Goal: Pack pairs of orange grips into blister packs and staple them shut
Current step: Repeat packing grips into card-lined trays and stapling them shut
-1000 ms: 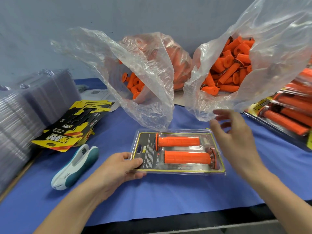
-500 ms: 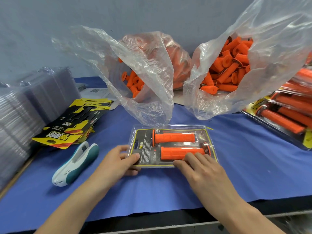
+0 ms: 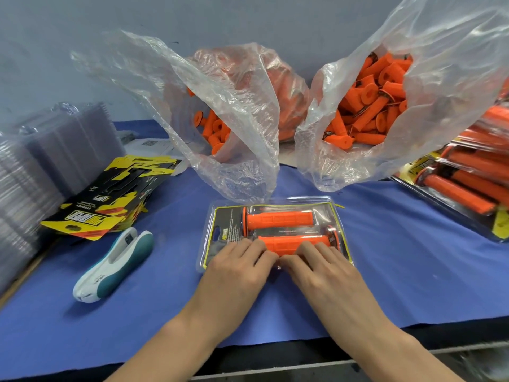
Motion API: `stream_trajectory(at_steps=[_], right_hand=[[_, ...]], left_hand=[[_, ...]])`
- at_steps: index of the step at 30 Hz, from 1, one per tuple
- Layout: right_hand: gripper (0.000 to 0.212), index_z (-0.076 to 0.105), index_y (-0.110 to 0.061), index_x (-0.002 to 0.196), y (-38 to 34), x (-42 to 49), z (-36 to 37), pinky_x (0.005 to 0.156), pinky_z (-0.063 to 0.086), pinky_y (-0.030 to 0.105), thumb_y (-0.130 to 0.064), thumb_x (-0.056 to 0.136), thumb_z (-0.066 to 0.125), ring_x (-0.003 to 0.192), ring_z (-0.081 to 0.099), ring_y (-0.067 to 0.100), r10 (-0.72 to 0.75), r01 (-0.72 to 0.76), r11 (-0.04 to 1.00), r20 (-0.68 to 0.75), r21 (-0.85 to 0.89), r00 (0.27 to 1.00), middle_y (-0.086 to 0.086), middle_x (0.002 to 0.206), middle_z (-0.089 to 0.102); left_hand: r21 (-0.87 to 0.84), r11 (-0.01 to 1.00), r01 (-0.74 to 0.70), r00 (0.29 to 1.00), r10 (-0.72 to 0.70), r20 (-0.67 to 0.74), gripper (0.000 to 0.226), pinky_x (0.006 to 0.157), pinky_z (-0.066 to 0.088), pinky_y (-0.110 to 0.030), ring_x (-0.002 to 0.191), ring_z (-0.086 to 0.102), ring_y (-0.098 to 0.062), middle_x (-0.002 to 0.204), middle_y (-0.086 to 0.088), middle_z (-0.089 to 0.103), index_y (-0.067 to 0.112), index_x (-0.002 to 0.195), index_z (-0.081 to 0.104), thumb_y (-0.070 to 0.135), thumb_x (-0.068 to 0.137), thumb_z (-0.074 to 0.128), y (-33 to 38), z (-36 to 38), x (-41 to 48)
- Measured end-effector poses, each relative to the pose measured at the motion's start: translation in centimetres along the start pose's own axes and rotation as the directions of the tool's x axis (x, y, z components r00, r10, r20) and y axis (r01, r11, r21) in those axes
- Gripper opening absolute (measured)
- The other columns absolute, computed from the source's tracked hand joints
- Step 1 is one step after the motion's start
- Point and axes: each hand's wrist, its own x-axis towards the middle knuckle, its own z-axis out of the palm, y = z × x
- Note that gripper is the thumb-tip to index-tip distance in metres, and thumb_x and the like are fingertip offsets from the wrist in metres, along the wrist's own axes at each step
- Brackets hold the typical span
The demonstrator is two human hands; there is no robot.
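Head view is showing the left grip [image 3: 239, 267] and right grip [image 3: 322, 268] both released, fingers lying flat side by side and pressing down on the near edge of the blister pack [image 3: 224, 224], grasping nothing. The pack is lying mid-way across the blue surface [image 3: 399, 257] and holding two orange grips [image 3: 279, 219] lengthwise, the nearer one touching the fingertips. A teal-and-white stapler [image 3: 115, 263] is resting to the left with printed cards [image 3: 110, 199] and stacked clear shells [image 3: 41, 166] farther left, two plastic bags [image 3: 234, 150] of loose orange pieces are standing beyond, and filled packs [image 3: 468, 188] are lying at the right.
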Motion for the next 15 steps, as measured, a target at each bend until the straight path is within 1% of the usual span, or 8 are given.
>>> stream_trajectory(at_steps=[3,4,5,7,9,11,13,15], right_hand=[[0.025,0.070,-0.023,0.093,0.3,0.2,-0.3,0.060,0.049,0.030,-0.010,0.081,0.052,0.069,0.054,0.018,-0.016,0.016,1.000,0.019,0.002,1.000,-0.003,0.079,0.055],[0.025,0.071,-0.023,0.092,0.5,0.2,-0.4,0.060,0.050,0.030,-0.007,0.079,0.056,0.069,0.055,0.019,-0.012,0.012,1.000,0.014,0.008,1.000,-0.003,0.079,0.056],[0.028,0.071,-0.021,0.092,0.7,0.2,-0.5,0.060,0.050,0.030,-0.002,0.074,0.065,0.069,0.056,0.020,-0.003,0.003,1.000,0.011,0.020,1.000,-0.002,0.079,0.056],[0.043,0.072,-0.019,0.093,0.9,0.2,-0.7,0.060,0.050,0.030,0.006,0.059,0.079,0.070,0.058,0.022,0.022,-0.024,0.999,0.031,0.046,0.999,-0.001,0.081,0.058],[0.052,0.072,-0.020,0.093,1.0,0.2,-0.9,0.059,0.046,0.028,0.008,0.051,0.083,0.071,0.059,0.021,0.036,-0.038,0.998,0.049,0.050,0.998,-0.002,0.081,0.058],[0.053,0.072,-0.021,0.093,1.1,0.1,-0.9,0.057,0.044,0.026,0.007,0.050,0.084,0.071,0.059,0.020,0.040,-0.044,0.997,0.053,0.065,0.998,-0.003,0.080,0.058],[0.054,0.072,-0.022,0.093,1.2,0.1,-1.0,0.057,0.043,0.025,0.006,0.050,0.087,0.072,0.059,0.019,0.052,-0.056,0.996,0.056,0.073,0.997,-0.004,0.081,0.057],[0.053,0.071,-0.023,0.093,1.2,0.0,-1.0,0.056,0.042,0.025,0.004,0.050,0.088,0.072,0.059,0.019,0.057,-0.061,0.995,0.054,0.079,0.997,-0.005,0.080,0.057]], left_hand=[[-0.002,1.000,-0.025,1.000,0.025,-0.017,0.010,0.063,0.049,-0.034,0.072,0.056,-0.019,0.081,0.003,0.058,0.020,0.085,0.066,0.019,0.094,0.064,-0.9,-0.4,-0.1],[-0.001,1.000,-0.026,0.999,0.026,-0.031,0.011,0.063,0.049,-0.034,0.071,0.056,-0.019,0.081,0.003,0.059,0.019,0.083,0.066,0.018,0.094,0.065,-1.3,-0.6,-0.1],[0.006,1.000,-0.022,0.999,0.022,-0.044,0.012,0.062,0.049,-0.034,0.071,0.057,-0.020,0.080,0.003,0.059,0.018,0.081,0.066,0.018,0.093,0.065,-1.8,-0.8,-0.2],[0.041,0.999,-0.017,0.998,0.020,-0.061,0.018,0.066,0.050,-0.034,0.069,0.057,-0.021,0.077,0.002,0.059,0.017,0.077,0.064,0.019,0.094,0.062,-2.6,-1.1,-0.4],[0.078,0.997,-0.013,0.997,0.019,-0.075,0.021,0.075,0.047,-0.034,0.069,0.057,-0.021,0.074,0.004,0.057,0.018,0.074,0.062,0.021,0.095,0.061,-3.5,-1.4,-0.8],[0.090,0.996,0.002,0.996,0.006,-0.090,0.021,0.082,0.046,-0.036,0.075,0.060,-0.021,0.075,0.006,0.059,0.020,0.073,0.062,0.024,0.094,0.061,-4.3,-1.8,-1.2],[0.072,0.997,0.019,0.996,-0.013,-0.089,0.021,0.081,0.046,-0.037,0.082,0.062,-0.022,0.078,0.008,0.062,0.021,0.073,0.063,0.029,0.093,0.059,-5.0,-2.2,-1.4],[0.042,0.999,0.031,0.998,-0.028,-0.058,0.022,0.079,0.046,-0.036,0.085,0.063,-0.023,0.080,0.010,0.064,0.021,0.075,0.064,0.033,0.092,0.056,-5.7,-2.5,-1.8]])
